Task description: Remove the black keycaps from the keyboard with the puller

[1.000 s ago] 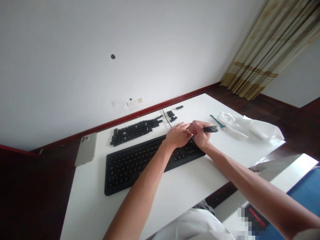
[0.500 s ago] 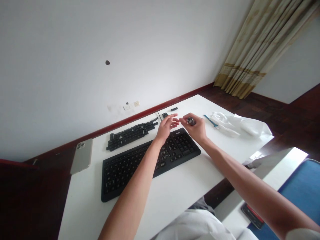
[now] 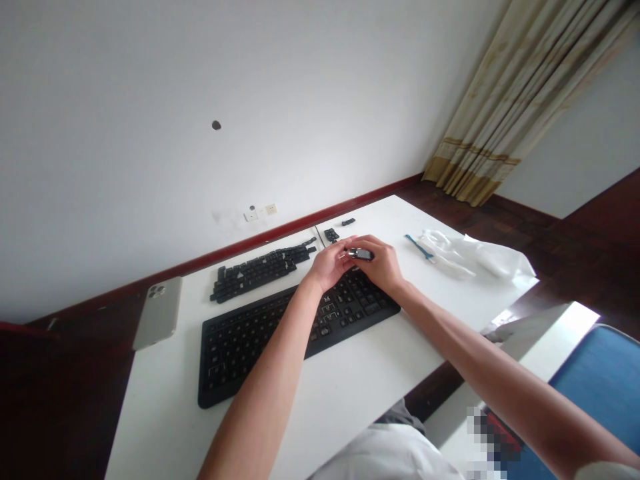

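My right hand (image 3: pixel 379 263) and my left hand (image 3: pixel 327 265) meet above the upper right of a black computer keyboard (image 3: pixel 295 340). Between them is a small black object with a shiny metal end (image 3: pixel 361 253). My right fingers wrap it from the right, and my left fingertips press on its left end. Its exact kind is hidden by my fingers. Beyond the keyboard lies a long strip of loose black keycaps (image 3: pixel 260 270). A small cluster of black keycaps (image 3: pixel 331 235) and a single black piece (image 3: pixel 349 221) lie close past my left fingers.
A smartphone in a pale case (image 3: pixel 157 313) lies at the white table's (image 3: pixel 300 427) left edge. A blue strip (image 3: pixel 419 247) and crumpled white plastic (image 3: pixel 480 259) lie to the right. A thin cable (image 3: pixel 320 237) runs over the far edge.
My hands have come together from a small gap. My left fingers now touch the small black object, which has shifted slightly left. The view has tilted a little.
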The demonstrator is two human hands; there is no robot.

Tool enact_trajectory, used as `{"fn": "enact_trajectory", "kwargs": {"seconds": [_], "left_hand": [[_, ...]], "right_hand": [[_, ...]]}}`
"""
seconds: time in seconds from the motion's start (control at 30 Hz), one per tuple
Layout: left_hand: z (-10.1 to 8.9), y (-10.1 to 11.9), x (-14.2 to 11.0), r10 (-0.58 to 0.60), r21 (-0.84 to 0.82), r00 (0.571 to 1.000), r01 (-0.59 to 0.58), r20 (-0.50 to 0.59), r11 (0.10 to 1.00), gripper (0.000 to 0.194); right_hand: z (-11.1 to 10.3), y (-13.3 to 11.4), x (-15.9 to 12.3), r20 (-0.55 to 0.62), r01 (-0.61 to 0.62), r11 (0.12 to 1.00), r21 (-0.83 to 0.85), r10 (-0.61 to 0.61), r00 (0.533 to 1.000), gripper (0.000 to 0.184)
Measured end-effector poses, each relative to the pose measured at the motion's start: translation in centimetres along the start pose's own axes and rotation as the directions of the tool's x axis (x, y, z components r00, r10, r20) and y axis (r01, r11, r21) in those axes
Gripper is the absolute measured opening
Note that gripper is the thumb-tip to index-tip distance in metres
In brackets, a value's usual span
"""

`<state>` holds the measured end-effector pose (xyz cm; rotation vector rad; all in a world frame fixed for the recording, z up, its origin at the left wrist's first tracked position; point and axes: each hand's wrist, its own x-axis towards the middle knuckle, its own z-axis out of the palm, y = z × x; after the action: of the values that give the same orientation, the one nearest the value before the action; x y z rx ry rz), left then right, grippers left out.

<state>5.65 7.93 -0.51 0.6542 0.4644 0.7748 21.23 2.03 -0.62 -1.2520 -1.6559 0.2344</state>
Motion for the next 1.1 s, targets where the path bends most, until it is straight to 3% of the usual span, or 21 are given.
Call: {"fn": "enact_trajectory", "kwargs": {"seconds": [0.27,0.4,0.47,0.57,0.7,0.9,1.1], "left_hand": [[0.4,-0.1,-0.1,-0.032,-0.028,0.999,0.031,-0.018,0.999,0.029],[0.7,0.0,-0.3,-0.004,-0.108,0.993,-0.009,-0.119,0.994,0.034],[0.9,0.2,-0.4,-0.006,-0.141,0.986,-0.018,-0.166,0.99,0.03],[1.1,0.4,-0.5,-0.021,-0.146,0.979,-0.009,-0.204,0.989,0.024],[1.1,0.5,-0.6,-0.017,-0.102,0.985,-0.001,-0.172,0.995,0.019],[0.7,0.5,-0.5,-0.02,-0.035,0.995,0.017,-0.101,0.999,0.018],[0.4,0.3,-0.3,-0.016,-0.042,0.994,0.012,-0.104,0.999,0.019]], "right_hand": [[0.2,0.1,-0.2,0.013,-0.026,0.994,-0.104,0.027,1.0,0.022],[-0.7,1.0,0.8,-0.016,-0.09,0.97,-0.225,0.089,0.996,0.02],[-1.5,2.2,2.0,-0.034,-0.188,0.908,-0.376,0.189,0.981,0.022],[-2.5,4.4,4.2,-0.024,-0.339,0.755,-0.562,0.395,0.919,0.025],[-3.3,7.4,7.2,0.018,-0.405,0.656,-0.637,0.538,0.843,0.025],[-2.7,9.9,10.8,0.041,-0.399,0.655,-0.642,0.549,0.835,0.027],[-1.6,11.0,13.0,0.086,-0.372,0.693,-0.618,0.53,0.844,0.028]]}}
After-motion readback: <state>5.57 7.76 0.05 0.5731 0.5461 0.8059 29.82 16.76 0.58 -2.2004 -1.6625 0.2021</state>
